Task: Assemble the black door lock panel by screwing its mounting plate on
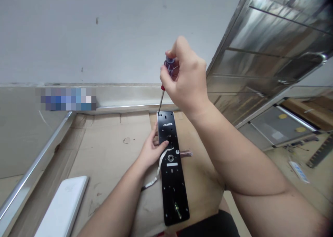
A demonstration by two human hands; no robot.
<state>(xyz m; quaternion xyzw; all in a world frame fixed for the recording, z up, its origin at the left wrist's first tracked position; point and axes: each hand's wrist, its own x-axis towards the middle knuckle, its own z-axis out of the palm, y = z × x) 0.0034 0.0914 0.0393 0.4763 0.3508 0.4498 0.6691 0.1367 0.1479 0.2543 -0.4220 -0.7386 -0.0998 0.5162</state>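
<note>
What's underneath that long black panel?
Cardboard shows around the panel, and a shiny, handle-like bar pokes out past its right edge in the picture. The panel's underside, and whether that bar continues beneath, are covered and can't be seen.

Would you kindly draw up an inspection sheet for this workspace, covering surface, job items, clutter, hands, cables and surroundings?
Surface: brown cardboard, creased and marked.
Job items: long black panel with holes and white labels; screwdriver, its tip at the panel's far left corner.
Clutter: white slab-like object, near left.
Hands: left hand holds the panel's left edge, thumb on top; right hand grips the screwdriver's handle.
Cables: one white cable trails off the panel's left side; its end is unclear.
Surroundings: pale, spotted surface beyond; shiny metal structure to the right.
</note>
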